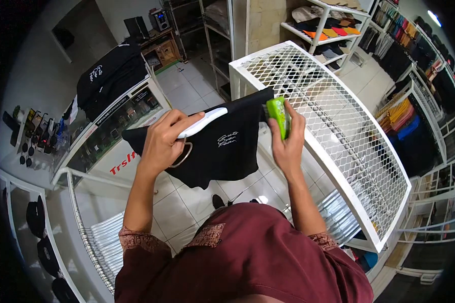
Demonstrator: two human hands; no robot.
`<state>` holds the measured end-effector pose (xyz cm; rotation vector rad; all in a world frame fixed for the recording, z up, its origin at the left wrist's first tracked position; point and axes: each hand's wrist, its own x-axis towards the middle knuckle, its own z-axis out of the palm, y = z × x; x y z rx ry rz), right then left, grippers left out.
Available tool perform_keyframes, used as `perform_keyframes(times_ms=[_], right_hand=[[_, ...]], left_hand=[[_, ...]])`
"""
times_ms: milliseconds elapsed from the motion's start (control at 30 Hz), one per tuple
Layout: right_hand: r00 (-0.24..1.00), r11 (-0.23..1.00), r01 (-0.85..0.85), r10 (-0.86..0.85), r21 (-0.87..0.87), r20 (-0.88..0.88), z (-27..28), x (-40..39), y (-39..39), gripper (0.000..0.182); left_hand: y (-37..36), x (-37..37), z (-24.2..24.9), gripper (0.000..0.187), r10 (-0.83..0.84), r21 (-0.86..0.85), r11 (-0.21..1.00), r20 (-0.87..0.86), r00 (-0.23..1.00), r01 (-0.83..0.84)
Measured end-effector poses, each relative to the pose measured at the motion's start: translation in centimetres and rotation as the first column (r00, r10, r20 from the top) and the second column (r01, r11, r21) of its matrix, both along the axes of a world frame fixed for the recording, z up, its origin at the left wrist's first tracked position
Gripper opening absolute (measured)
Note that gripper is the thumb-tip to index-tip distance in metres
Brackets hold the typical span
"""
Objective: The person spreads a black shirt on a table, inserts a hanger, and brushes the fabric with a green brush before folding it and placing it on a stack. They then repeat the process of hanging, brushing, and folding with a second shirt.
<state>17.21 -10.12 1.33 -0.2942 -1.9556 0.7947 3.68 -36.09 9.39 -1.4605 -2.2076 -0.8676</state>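
Note:
My left hand (163, 140) is closed round a white clothes hanger (207, 122), its metal hook (186, 155) curving out below the fingers. From the hanger hangs a black T-shirt (202, 156) with small white script on it, spread in front of me above the floor. In my right hand (289, 139) is a bright green brush (278, 117), gripped between thumb and fingers. Its dark bristle side faces left, right at the shirt's right shoulder edge.
A white mesh-topped rack (328, 126) stands close on my right, with clear-wrapped packs below. At the left, a pile of black shirts (111, 76) lies on a glass display case (121, 113). Shelves and clothes rails (409, 35) line the back right.

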Motion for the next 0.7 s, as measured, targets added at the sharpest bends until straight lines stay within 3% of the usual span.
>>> perform_keyframes(times_ms=[67, 167, 233, 333, 400, 467, 533, 600, 700], right_hand=[[0.985, 0.987, -0.110, 0.124, 0.113, -0.121, 3.1, 0.3, -2.6, 0.059], [0.973, 0.964, -0.214, 0.225, 0.156, -0.057, 3.3, -0.5, -3.5, 0.060], [0.992, 0.983, -0.112, 0.118, 0.143, -0.036, 0.2, -2.8, -1.1, 0.061], [0.973, 0.984, 0.178, -0.176, 0.001, 0.151, -2.2, -3.1, 2.7, 0.055], [0.988, 0.990, 0.140, -0.138, -0.020, 0.072, -0.8, -2.1, 2.2, 0.055], [1.000, 0.998, -0.004, 0.004, 0.070, -0.004, 1.8, -1.4, -0.5, 0.055], [0.960, 0.949, -0.280, 0.280, 0.148, 0.021, 3.0, -1.3, -3.1, 0.060], [0.928, 0.921, -0.368, 0.355, 0.125, 0.113, 2.2, -1.8, -4.3, 0.063], [0.992, 0.981, -0.082, 0.064, 0.174, 0.105, -1.3, -4.0, 0.2, 0.056]], left_hand=[[0.0, 0.1, 0.2, 0.070, -0.012, -0.063, 0.998, -0.021, 1.000, 0.010], [-0.2, 0.9, 0.4, 0.071, -0.058, -0.102, 0.994, -0.154, 0.986, 0.042], [-0.9, 1.2, 0.3, 0.069, -0.059, -0.114, 0.993, -0.208, 0.976, 0.036], [-2.3, 1.4, -0.2, 0.066, -0.037, -0.110, 0.994, -0.296, 0.954, 0.004], [-3.1, 1.4, -0.4, 0.061, -0.036, -0.121, 0.993, -0.322, 0.946, -0.004], [-3.2, 1.6, -0.5, 0.059, -0.042, -0.130, 0.991, -0.348, 0.936, -0.004], [-3.2, 1.9, -0.5, 0.056, -0.061, -0.147, 0.989, -0.379, 0.924, 0.005], [-3.0, 2.2, -0.3, 0.052, -0.093, -0.158, 0.987, -0.445, 0.891, 0.025], [-4.1, 1.9, -0.6, 0.051, -0.078, -0.143, 0.990, -0.489, 0.869, 0.009]])
